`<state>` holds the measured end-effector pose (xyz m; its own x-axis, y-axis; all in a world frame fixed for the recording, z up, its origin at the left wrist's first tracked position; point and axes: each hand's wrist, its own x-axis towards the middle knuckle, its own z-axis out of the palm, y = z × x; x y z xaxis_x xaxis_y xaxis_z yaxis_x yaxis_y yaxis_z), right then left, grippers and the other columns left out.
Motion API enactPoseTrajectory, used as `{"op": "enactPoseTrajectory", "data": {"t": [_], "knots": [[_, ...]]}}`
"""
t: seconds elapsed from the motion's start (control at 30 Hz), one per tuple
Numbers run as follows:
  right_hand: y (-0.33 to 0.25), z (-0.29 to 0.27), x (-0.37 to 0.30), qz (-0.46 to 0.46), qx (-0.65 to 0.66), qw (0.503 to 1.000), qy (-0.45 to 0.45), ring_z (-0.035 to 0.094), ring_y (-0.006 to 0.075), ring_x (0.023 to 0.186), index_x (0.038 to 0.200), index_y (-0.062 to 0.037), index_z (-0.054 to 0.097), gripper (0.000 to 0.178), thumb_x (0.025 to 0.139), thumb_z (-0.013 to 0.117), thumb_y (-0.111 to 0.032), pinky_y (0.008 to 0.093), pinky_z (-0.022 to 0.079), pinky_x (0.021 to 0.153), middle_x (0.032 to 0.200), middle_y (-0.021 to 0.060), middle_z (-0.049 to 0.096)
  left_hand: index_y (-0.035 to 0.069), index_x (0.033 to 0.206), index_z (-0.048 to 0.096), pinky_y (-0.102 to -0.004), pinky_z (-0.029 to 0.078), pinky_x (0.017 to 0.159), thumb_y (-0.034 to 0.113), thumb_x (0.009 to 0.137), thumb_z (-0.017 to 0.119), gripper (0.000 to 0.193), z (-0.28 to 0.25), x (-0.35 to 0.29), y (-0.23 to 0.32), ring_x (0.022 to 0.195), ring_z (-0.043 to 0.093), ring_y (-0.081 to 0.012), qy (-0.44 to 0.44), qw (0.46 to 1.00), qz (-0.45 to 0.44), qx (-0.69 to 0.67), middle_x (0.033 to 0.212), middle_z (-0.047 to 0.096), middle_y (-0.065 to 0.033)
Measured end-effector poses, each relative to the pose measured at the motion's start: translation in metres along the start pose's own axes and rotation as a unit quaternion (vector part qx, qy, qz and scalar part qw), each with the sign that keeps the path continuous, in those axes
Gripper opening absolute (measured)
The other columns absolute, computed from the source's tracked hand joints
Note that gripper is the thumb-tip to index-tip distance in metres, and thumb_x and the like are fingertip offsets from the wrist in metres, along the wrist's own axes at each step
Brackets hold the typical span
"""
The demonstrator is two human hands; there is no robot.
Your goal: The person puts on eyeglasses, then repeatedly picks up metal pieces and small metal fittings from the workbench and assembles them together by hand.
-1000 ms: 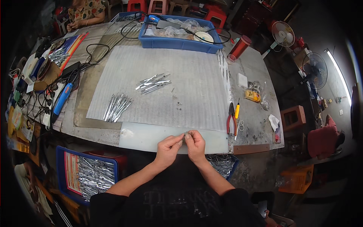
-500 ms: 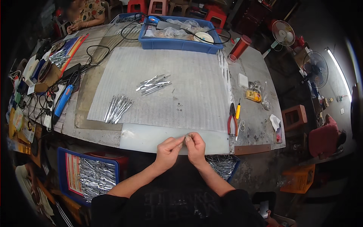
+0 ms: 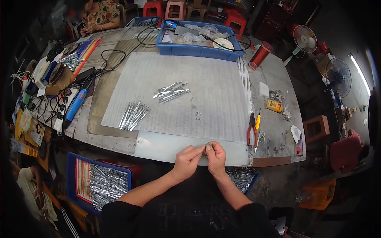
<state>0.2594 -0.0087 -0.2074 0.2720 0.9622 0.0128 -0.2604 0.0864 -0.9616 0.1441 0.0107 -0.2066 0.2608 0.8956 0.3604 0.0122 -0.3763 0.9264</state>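
Observation:
My left hand [image 3: 188, 160] and my right hand [image 3: 216, 156] meet fingertip to fingertip over the pale plastic sheet [image 3: 158, 148] at the table's front edge. Both are closed in a pinch; whatever sits between the fingertips is too small and hidden to name. Beyond them, on a whitish foam mat [image 3: 166, 119], lie two piles of slim silver metal pieces: one pile [image 3: 134, 116] at the left and another pile [image 3: 171, 92] nearer the middle. A few tiny metal parts [image 3: 197, 115] and a thin pin [image 3: 192, 98] rest to the right of these.
Red-handled pliers [image 3: 252, 131], a yellow screwdriver [image 3: 258, 121] and small scissors [image 3: 261, 137] lie at right. A blue bin [image 3: 198, 50] stands at the back. Below the table's front edge are a crate [image 3: 129, 180] and another bin [image 3: 254, 184], both holding metal pieces. A person [image 3: 101, 18] sits far left.
The whole view has shifted slightly, so the table and things appear farther right. My hands keep the same pinched pose together; nothing on the mat has visibly moved.

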Motion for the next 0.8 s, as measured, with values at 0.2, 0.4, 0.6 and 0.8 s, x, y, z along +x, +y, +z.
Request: {"op": "enactPoseTrajectory", "data": {"t": [0.2, 0.4, 0.6, 0.8], "knots": [[-0.004, -0.025, 0.012, -0.046, -0.146, 0.988, 0.017, 0.042, 0.0037, 0.062, 0.084, 0.0021, 0.052, 0.013, 0.084, 0.051, -0.011, 0.0182, 0.037, 0.055, 0.067, -0.0019, 0.049, 0.000, 0.100, 0.059, -0.0217, 0.040, 0.055, -0.002, 0.077, 0.053, 0.024, -0.021, 0.012, 0.003, 0.061, 0.049, -0.0105, -0.051, 0.997, -0.050, 0.013, 0.068, 0.054, -0.0049], [-0.005, -0.059, 0.018, -0.081, -0.199, 0.971, 0.103, 0.042, 0.0041, 0.060, 0.082, 0.0021, 0.053, 0.013, 0.083, 0.052, -0.011, 0.0185, 0.038, 0.054, 0.066, -0.0015, 0.050, 0.002, 0.097, 0.060, -0.0265, 0.041, 0.053, -0.001, 0.075, 0.054, 0.023, -0.051, 0.015, 0.004, 0.056, 0.051, -0.0191, -0.090, 0.978, -0.023, 0.189, 0.067, 0.053, -0.0100], [0.011, -0.065, 0.015, -0.117, -0.248, 0.954, 0.119, 0.042, 0.0037, 0.059, 0.081, 0.0016, 0.053, 0.013, 0.083, 0.052, -0.011, 0.0185, 0.037, 0.053, 0.065, -0.0015, 0.050, 0.005, 0.093, 0.059, -0.0339, 0.043, 0.051, -0.001, 0.071, 0.053, 0.024, -0.030, 0.020, 0.003, 0.057, 0.054, -0.0264, -0.181, 0.941, 0.062, 0.279, 0.067, 0.053, -0.0093], [0.006, -0.060, 0.015, -0.099, -0.223, 0.962, 0.124, 0.042, 0.0036, 0.060, 0.081, 0.0016, 0.053, 0.012, 0.083, 0.053, -0.010, 0.0179, 0.037, 0.053, 0.065, -0.0013, 0.049, 0.006, 0.091, 0.059, -0.0352, 0.045, 0.051, -0.001, 0.064, 0.050, 0.029, -0.004, 0.032, 0.000, 0.059, 0.056, -0.0260, -0.261, 0.890, 0.083, 0.365, 0.071, 0.052, -0.0077]]}}
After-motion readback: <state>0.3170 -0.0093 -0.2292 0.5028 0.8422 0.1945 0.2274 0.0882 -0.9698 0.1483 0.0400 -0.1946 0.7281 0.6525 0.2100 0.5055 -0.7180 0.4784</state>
